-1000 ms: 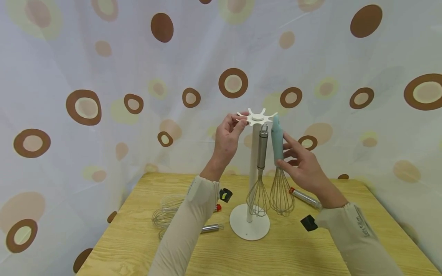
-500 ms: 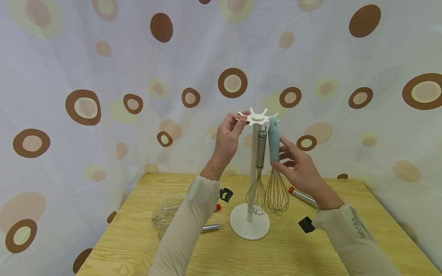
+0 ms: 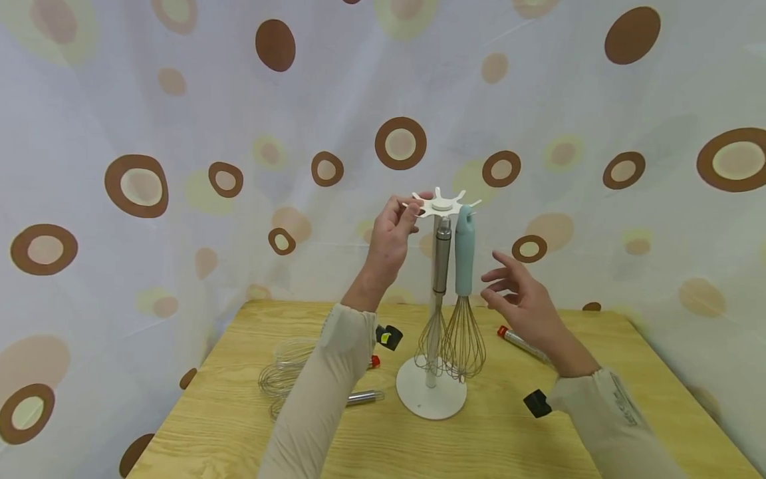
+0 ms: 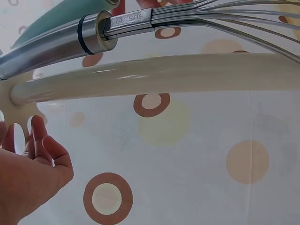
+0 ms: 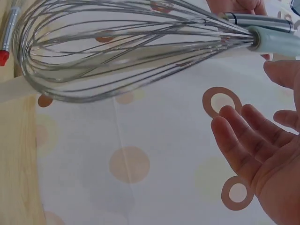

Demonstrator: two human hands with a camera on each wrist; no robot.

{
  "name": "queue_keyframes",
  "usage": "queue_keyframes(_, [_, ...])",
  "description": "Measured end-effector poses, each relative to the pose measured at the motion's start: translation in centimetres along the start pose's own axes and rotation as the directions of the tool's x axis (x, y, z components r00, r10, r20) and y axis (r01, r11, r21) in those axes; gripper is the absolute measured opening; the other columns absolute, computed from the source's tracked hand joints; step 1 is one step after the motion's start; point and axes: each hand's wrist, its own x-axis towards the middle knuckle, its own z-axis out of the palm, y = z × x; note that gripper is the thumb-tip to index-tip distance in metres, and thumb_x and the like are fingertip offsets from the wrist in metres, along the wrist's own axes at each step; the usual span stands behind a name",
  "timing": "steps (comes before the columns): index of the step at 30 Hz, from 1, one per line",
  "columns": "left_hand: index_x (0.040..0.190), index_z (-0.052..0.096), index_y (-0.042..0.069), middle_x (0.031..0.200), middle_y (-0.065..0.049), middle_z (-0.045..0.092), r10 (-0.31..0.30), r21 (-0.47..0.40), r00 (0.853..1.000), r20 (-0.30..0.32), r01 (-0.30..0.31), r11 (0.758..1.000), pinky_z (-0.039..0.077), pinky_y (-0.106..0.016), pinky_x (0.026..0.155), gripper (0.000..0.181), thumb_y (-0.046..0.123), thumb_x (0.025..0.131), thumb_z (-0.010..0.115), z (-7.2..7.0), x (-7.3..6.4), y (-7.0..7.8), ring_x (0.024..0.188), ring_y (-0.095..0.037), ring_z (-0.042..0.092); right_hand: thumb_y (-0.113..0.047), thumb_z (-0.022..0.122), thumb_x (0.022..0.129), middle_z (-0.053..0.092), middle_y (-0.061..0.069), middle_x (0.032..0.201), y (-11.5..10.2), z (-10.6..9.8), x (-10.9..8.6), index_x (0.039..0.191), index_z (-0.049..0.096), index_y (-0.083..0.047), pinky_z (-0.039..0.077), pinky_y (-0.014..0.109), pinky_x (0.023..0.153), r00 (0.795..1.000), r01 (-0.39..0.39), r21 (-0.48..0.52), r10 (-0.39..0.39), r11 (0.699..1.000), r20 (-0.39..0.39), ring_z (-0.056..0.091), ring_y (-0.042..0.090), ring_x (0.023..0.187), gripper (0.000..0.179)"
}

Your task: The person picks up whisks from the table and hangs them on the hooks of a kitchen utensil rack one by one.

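Observation:
A white whisk stand (image 3: 419, 399) with a slotted, spoked top (image 3: 441, 205) stands on the table. My left hand (image 3: 387, 239) pinches the left side of that top between thumb and fingers. Two whisks hang from the spokes: one with a steel handle (image 3: 442, 259), and right of it one with a light teal handle (image 3: 465, 259). Just right of the teal handle, my right hand (image 3: 525, 303) holds nothing, its fingers spread and loosely bent. In the right wrist view a gap shows between this hand and the teal whisk's wires (image 5: 136, 84).
On the wooden table (image 3: 383, 446), several wire whisks (image 3: 284, 372) lie at left, partly behind my left sleeve. Another metal handle with a red end (image 3: 509, 332) lies at right. Black pieces lie by both sleeves (image 3: 326, 379). A dotted curtain (image 3: 347, 100) hangs behind.
My right hand has let go of the teal whisk and drawn away to the right. Both hanging whisks have shifted left along with the turning top; my left hand still grips it.

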Motion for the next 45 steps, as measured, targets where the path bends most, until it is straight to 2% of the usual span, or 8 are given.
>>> queue_keyframes(7, [0.107,0.047,-0.001,0.136,-0.016,0.05,-0.052,-0.052,0.998,0.047,0.054,0.997,0.039,-0.024,0.082,0.018,0.013,0.103,0.036,-0.4,-0.1,0.1,0.101,-0.008,0.049,-0.007,0.057,0.095,0.056,0.016,0.112,1.8,-0.4,-1.2,0.149,0.025,-0.008,0.051,0.02,0.071,0.996,-0.077,0.002,0.077,0.997,0.033,0.058,0.003,0.088,0.062])
queue_keyframes(13, [0.111,0.048,-0.003,0.136,-0.018,0.049,-0.058,-0.093,0.996,0.074,0.065,0.994,0.04,-0.025,0.082,0.02,0.012,0.103,0.039,-0.3,-0.1,0.3,0.102,-0.015,0.049,-0.014,0.056,0.097,0.056,0.016,0.114,3.9,-0.9,-2.2,0.147,0.026,-0.005,0.049,0.022,0.074,0.984,-0.158,-0.082,0.164,0.984,0.069,0.057,0.007,0.092,0.06])
queue_keyframes(18, [0.111,0.056,-0.007,0.124,-0.014,0.057,-0.015,0.004,0.998,-0.054,0.015,1.0,0.042,-0.025,0.077,0.023,0.012,0.099,0.05,-0.1,-0.1,0.4,0.09,-0.009,0.052,-0.02,0.055,0.097,0.055,0.014,0.117,5.6,-1.6,-2.8,0.148,0.024,-0.005,0.049,0.029,0.075,0.963,-0.226,-0.139,0.243,0.964,0.117,0.057,0.021,0.097,0.061])
queue_keyframes(24, [0.111,0.061,-0.004,0.102,-0.008,0.061,0.082,0.047,0.979,-0.185,-0.074,0.996,0.048,-0.022,0.078,0.022,0.008,0.093,0.06,0.1,-0.2,0.4,0.085,-0.012,0.057,-0.021,0.054,0.098,0.053,0.018,0.118,7.1,-1.7,-3.2,0.147,0.023,-0.002,0.05,0.031,0.073,0.939,-0.271,-0.142,0.294,0.952,0.178,0.057,0.029,0.099,0.062])
queue_keyframes(31, [0.109,0.06,-0.005,0.101,-0.017,0.061,0.146,0.064,0.979,-0.144,-0.138,0.988,0.048,-0.024,0.074,0.018,0.003,0.093,0.058,0.2,-0.4,0.9,0.081,-0.012,0.057,-0.022,0.055,0.097,0.054,0.022,0.118,9.1,-1.9,-3.9,0.145,0.025,0.002,0.051,0.041,0.075,0.918,-0.306,-0.209,0.346,0.929,0.192,0.055,0.036,0.102,0.062])
queue_keyframes(37, [0.115,0.059,-0.005,0.104,-0.023,0.061,0.187,0.095,0.976,-0.113,-0.177,0.98,0.046,-0.04,0.076,0.024,0.005,0.1,0.043,-0.1,-0.9,0.9,0.093,-0.032,0.057,-0.023,0.056,0.096,0.053,0.026,0.119,11.2,-2.1,-4.6,0.14,0.034,0.006,0.047,0.053,0.081,0.888,-0.345,-0.327,0.419,0.88,0.188,0.053,0.041,0.106,0.057])
queue_keyframes(41, [0.116,0.057,-0.009,0.115,-0.026,0.058,0.231,0.105,0.969,-0.089,-0.222,0.969,0.046,-0.032,0.077,0.026,0.002,0.1,0.04,0.0,-1.4,1.0,0.101,-0.039,0.055,-0.016,0.059,0.093,0.055,0.029,0.117,12.6,-2.4,-5.3,0.134,0.043,0.008,0.047,0.054,0.081,0.888,-0.322,-0.38,0.416,0.867,0.195,0.054,0.042,0.103,0.05])
queue_keyframes(45, [0.112,0.06,-0.012,0.122,-0.026,0.055,0.245,0.172,0.966,-0.087,-0.228,0.958,0.044,-0.025,0.075,0.021,-0.005,0.093,0.052,0.3,-1.8,1.1,0.101,-0.037,0.056,-0.015,0.061,0.092,0.055,0.03,0.117,13.7,-2.7,-6.0,0.13,0.048,0.009,0.046,0.055,0.08,0.881,-0.313,-0.398,0.421,0.862,0.218,0.054,0.044,0.103,0.046])
